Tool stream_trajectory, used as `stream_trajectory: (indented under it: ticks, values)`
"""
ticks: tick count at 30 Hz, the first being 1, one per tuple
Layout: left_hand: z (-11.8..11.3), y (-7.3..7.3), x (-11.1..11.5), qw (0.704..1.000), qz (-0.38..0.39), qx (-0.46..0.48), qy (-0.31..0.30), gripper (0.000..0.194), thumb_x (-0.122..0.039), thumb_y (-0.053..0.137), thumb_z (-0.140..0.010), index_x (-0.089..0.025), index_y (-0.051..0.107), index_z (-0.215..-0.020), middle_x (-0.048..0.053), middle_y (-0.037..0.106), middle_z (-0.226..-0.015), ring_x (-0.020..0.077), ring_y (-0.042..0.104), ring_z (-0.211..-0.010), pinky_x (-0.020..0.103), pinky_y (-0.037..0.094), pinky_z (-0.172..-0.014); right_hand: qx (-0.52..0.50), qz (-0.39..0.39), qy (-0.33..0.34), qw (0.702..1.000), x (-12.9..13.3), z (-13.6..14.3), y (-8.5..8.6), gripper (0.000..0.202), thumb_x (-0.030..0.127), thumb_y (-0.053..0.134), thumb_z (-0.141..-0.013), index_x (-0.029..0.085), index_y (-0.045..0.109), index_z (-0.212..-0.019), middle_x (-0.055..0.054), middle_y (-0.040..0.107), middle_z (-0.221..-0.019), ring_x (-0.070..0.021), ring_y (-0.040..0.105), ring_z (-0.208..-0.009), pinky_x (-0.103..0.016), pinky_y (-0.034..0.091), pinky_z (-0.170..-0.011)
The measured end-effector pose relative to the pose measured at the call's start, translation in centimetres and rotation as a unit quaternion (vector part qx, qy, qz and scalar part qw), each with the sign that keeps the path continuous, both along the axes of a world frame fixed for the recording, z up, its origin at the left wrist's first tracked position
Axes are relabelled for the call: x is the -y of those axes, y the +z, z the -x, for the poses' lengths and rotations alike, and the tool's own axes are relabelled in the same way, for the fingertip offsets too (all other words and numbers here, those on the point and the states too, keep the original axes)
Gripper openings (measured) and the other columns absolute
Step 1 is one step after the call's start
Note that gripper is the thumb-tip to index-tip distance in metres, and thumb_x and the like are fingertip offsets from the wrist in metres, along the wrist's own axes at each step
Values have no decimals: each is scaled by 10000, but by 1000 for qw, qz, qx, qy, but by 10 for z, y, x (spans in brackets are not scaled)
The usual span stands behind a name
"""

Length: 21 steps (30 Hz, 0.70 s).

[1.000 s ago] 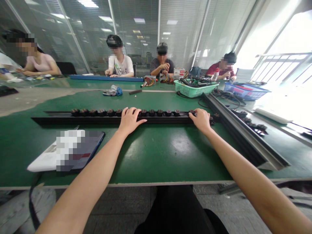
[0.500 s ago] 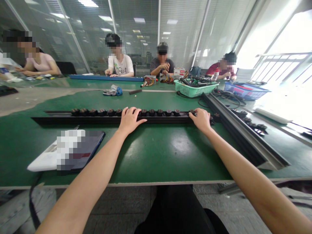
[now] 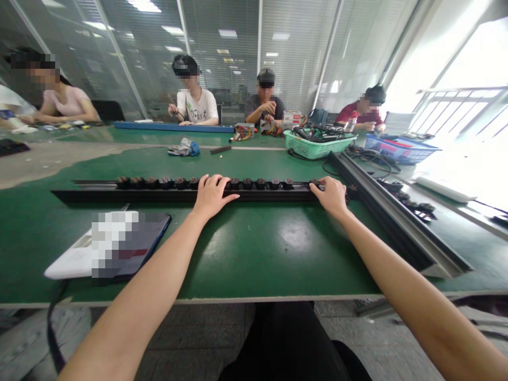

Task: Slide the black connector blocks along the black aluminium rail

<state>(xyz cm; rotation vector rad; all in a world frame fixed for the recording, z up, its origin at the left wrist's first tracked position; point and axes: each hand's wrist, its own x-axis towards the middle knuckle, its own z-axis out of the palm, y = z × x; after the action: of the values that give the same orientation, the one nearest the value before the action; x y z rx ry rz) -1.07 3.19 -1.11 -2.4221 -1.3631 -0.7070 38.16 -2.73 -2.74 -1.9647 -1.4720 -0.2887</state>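
Evidently, the long, straight black rail (image 3: 119, 197), set with round black pieces (image 3: 247, 183), lies beneath the fingers (image 3: 214, 180) on the smooth green desk (image 3: 254, 254). Left hand (image 3: 209, 198): draped over, thumb spread. Right hand (image 3: 334, 197): slightly farther from the left than before, half-curled at one piece; its grip I cannot tell.

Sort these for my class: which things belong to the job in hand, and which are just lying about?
Likely in use:
- black rail, under the left hand
- black round pieces along it, right hand at one end

Probably lying about:
- grey-and-blue bundle
- green basket
- blue basket
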Motion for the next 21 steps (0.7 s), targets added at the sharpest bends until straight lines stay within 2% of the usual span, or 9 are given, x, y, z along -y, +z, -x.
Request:
stream_trajectory:
  ticks: [11,21]
  values:
    - [1,-1,-2,1000,-12,-7,2,560,-611,565,-968,-204,593,-1352,151,617,-1319,329,533,-1296,492,236,-1233,-3,-6,4,1000,-1,-7,-3,397,534,557,-902,171,695,-981,-162,721,-1030,-329,595,-1044,-440,389,-916]
    - [2,-2,-2,1000,-10,-1,-2,562,-620,561,-967,-219,593,-1358,143,612,-1324,328,527,-1305,494,232,-1234,-4,-12,23,1000,1,-5,-3,419,514,520,-928,181,715,-1094,-152,713,-1064,-331,575,-1071,-442,375,-926]
